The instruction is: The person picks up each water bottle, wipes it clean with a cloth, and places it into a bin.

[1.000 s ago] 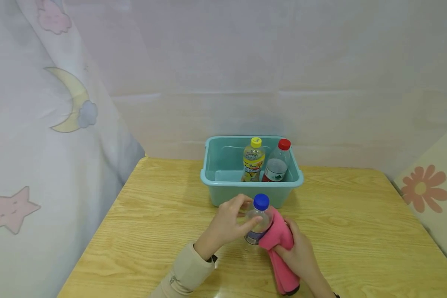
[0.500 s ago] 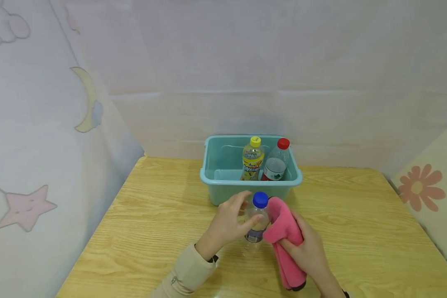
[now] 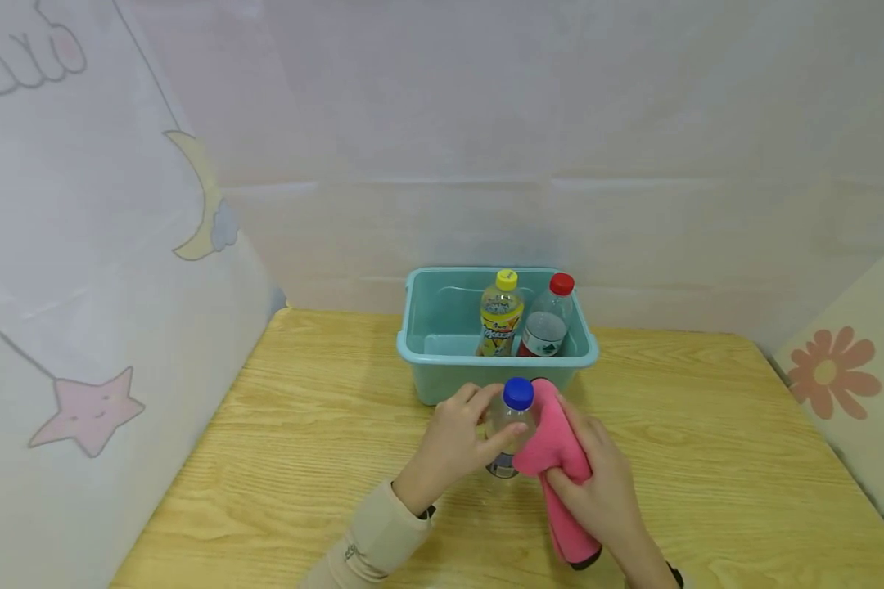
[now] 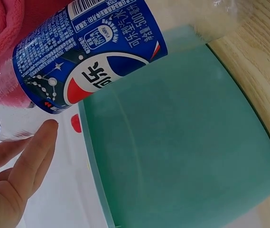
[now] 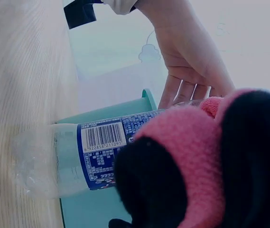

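A clear plastic bottle point(image 3: 502, 466) with a blue cap point(image 3: 518, 393) stands upright on the table, in front of the tub. Its blue cola label point(image 4: 94, 52) shows large in the left wrist view. My left hand point(image 3: 451, 446) holds the bottle's upper part, thumb at the front and fingers round the far side. On the right, my right hand point(image 3: 600, 491) grips a folded pink cloth point(image 3: 557, 438) with dark edging. The cloth lies against the bottle's right side and covers part of it in the right wrist view.
Just behind the bottle stands a teal plastic tub point(image 3: 497, 360). Inside it are a yellow-capped bottle point(image 3: 499, 319) and a red-capped bottle point(image 3: 547, 323). The wooden table point(image 3: 295, 425) reaches back to a pale hanging sheet point(image 3: 442, 147).
The right hand and cloth shifted slightly right, then back left against the bottle. The left hand stays at the bottle's upper part, and the bottle is nearly in place.
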A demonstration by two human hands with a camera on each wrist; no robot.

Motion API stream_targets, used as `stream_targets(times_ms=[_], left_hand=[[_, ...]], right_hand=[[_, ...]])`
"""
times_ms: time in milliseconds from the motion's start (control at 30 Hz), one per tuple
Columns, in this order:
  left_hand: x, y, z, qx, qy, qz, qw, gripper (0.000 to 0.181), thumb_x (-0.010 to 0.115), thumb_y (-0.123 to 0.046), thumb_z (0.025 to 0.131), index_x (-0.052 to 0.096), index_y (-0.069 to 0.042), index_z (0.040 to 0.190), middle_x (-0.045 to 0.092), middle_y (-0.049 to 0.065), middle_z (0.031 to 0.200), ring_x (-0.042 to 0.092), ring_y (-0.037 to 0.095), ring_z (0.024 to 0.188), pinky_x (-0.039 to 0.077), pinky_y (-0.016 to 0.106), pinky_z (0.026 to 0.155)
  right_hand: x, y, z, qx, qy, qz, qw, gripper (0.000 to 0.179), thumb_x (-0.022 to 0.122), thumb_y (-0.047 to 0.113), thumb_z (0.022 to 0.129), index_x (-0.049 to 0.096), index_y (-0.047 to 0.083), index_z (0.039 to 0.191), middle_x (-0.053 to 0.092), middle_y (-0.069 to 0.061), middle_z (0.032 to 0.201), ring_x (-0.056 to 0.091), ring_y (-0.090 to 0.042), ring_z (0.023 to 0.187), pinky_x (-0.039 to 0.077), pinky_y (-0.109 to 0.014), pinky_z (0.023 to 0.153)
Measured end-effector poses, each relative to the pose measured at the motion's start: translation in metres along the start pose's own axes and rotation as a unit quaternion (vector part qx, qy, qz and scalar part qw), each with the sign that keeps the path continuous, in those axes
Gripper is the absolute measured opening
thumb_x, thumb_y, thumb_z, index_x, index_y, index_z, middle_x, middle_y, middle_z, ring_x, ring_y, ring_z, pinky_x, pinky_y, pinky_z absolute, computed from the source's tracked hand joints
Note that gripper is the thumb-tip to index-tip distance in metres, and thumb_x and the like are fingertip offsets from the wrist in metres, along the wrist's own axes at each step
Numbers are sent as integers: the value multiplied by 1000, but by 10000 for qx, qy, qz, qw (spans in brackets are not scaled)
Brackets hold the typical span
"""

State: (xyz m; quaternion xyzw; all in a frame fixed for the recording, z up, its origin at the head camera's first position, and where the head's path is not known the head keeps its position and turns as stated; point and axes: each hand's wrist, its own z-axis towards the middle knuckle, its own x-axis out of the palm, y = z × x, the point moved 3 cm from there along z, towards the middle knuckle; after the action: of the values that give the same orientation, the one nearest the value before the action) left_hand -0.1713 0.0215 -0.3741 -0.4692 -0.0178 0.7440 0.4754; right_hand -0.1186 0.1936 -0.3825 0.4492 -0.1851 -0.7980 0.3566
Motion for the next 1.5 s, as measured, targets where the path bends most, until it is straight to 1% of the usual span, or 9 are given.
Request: stream_targets(times_ms=[133, 333, 500, 600, 833, 1067, 1300, 1400, 1500], left_hand=[[0, 2, -1, -88, 102, -122, 9998, 61, 39, -51, 93, 60, 3, 114, 53, 2, 78, 50, 9, 64, 40, 11, 55], [-2, 5, -1, -232, 232, -608, 9976, 38, 51, -25, 92, 59, 5, 115, 55, 4, 80, 55, 7, 65, 46, 11, 60], [-3, 8, 0, -348, 302, -929, 9946, 36, 56, -24, 90, 61, 4, 111, 58, 5, 80, 59, 10, 68, 49, 13, 59], [-4, 8, 0, -411, 359, -941, 9941, 35, 56, -25, 90, 62, 4, 109, 60, 5, 80, 60, 13, 69, 50, 16, 57], [-4, 8, 2, -582, 519, -1205, 9896, 38, 57, -26, 90, 61, 6, 108, 64, 12, 94, 62, 14, 79, 49, 11, 63], [-3, 9, 3, -827, 612, -1487, 9835, 40, 57, -27, 89, 60, 7, 109, 64, 14, 99, 64, 17, 84, 50, 13, 66], [-3, 8, 3, -791, 567, -1513, 9837, 37, 58, -26, 89, 61, 7, 106, 65, 15, 95, 65, 17, 82, 50, 13, 66], [-3, 9, 3, -776, 543, -1492, 9843, 36, 58, -26, 89, 61, 6, 104, 65, 14, 94, 65, 16, 80, 51, 14, 65], [-3, 8, 3, -799, 520, -1479, 9844, 34, 59, -26, 89, 62, 5, 102, 65, 14, 94, 65, 16, 79, 51, 14, 65]], right_hand=[[2, 2, 1, -14, 3, -65, 10000, 81, 71, -5, 59, 47, 14, 134, 56, -11, 100, 49, -15, 70, 43, -25, 51], [3, 1, 2, -113, -94, -95, 9998, 73, 72, -5, 58, 52, 5, 127, 56, -11, 103, 51, -15, 74, 46, -28, 55], [2, 1, 2, -239, -275, 8, 9993, 68, 77, -6, 57, 57, 3, 121, 58, -12, 108, 56, -19, 83, 51, -35, 61], [1, 1, 1, -394, -366, -31, 9985, 70, 78, -6, 56, 56, 5, 122, 59, -14, 110, 58, -23, 88, 52, -37, 62], [1, 1, -1, -820, -511, -76, 9953, 68, 79, -5, 55, 60, 5, 119, 60, -16, 106, 61, -25, 84, 44, -8, 70], [1, 6, 0, -915, -306, -335, 9948, 65, 79, -3, 56, 60, 3, 118, 59, -18, 103, 61, -25, 78, 53, -33, 55], [4, 8, -1, -727, -252, -443, 9960, 66, 78, -3, 57, 59, 3, 119, 61, -24, 104, 63, -36, 81, 54, -45, 59], [7, 7, -4, -685, -355, -425, 9961, 67, 78, -3, 58, 58, 4, 121, 61, -23, 105, 63, -37, 85, 54, -47, 63], [11, 6, -7, -679, -524, -533, 9949, 69, 78, -2, 58, 57, 5, 123, 63, -19, 105, 64, -31, 86, 55, -38, 65]])
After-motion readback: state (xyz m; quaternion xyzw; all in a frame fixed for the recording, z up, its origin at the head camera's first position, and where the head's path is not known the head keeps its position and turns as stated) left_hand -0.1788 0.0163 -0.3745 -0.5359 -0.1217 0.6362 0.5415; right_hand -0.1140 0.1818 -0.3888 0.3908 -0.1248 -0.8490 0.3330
